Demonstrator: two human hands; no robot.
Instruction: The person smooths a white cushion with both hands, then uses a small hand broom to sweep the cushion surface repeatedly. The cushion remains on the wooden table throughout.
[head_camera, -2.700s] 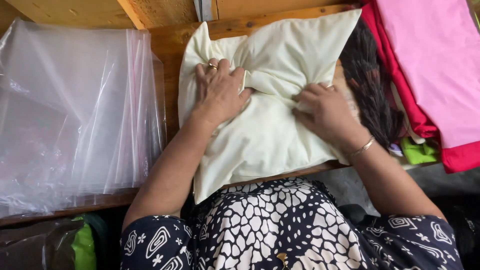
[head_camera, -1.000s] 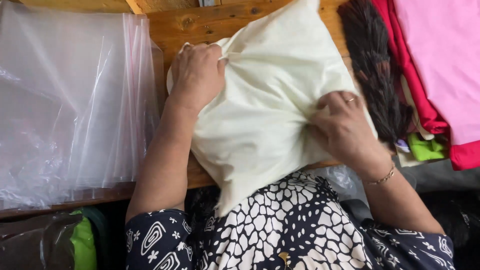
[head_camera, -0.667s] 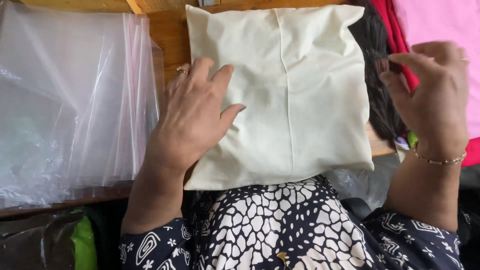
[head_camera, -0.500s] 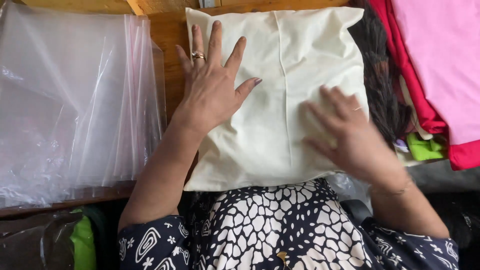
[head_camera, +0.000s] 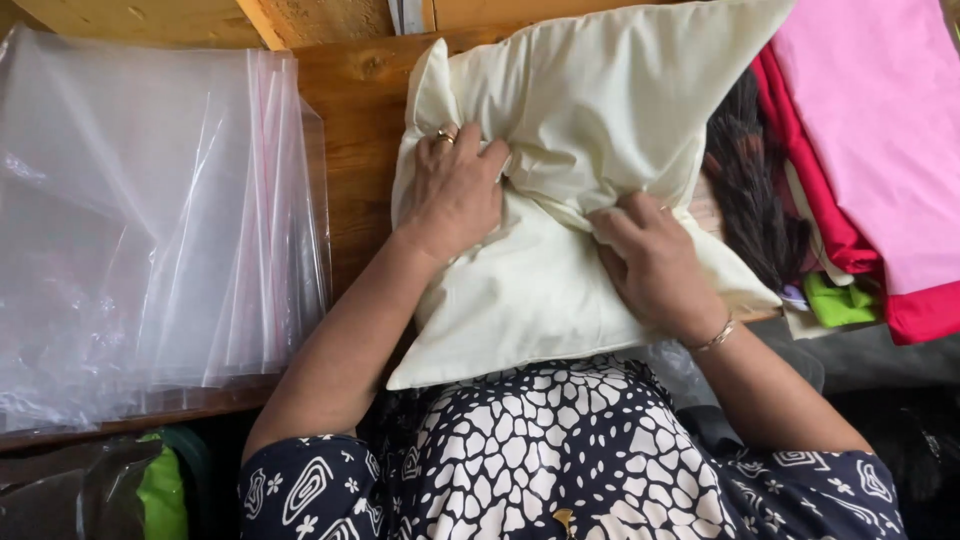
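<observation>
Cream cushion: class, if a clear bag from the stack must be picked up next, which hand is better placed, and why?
Probably the left hand: it presses the cream cushion on the side nearest the stack of clear plastic bags; the right hand lies farther away.

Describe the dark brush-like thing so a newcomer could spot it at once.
Start at the wooden table and find the cream cushion. At its right edge lies the dark bristly brush, partly tucked under the cushion. Alone among smooth pink and red folded fabrics, it is blackish and fibrous.
</observation>
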